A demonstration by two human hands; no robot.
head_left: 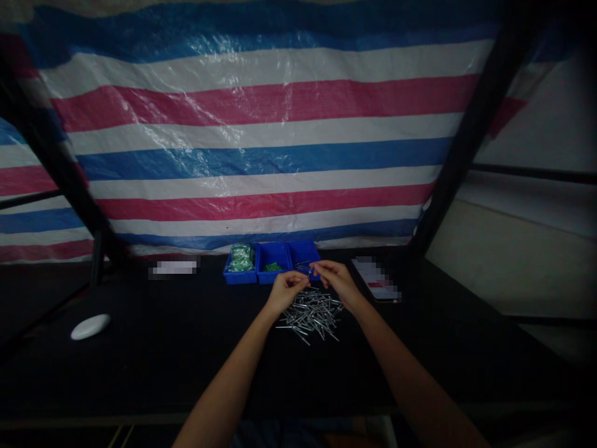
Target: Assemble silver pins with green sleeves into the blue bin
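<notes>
My left hand [286,291] and my right hand [336,279] meet above a heap of thin silver metal rods [313,314]. A small slim metal rod [310,272] is pinched between the fingertips of both hands; its exact shape is too small to make out. Just beyond the hands stand three blue bins in a row. The right bin [305,247] has a few thin rods in it, and the middle bin [274,251] holds some small green pieces [272,267]. Clear plastic bags with green contents [242,257] fill the left bin [239,278].
A white computer mouse [91,326] lies on the left of the black table [153,367]. To the right of the bins lies a phone [377,280], partly blurred out. Behind the table hangs a striped plastic sheet [261,162] between dark slanted posts.
</notes>
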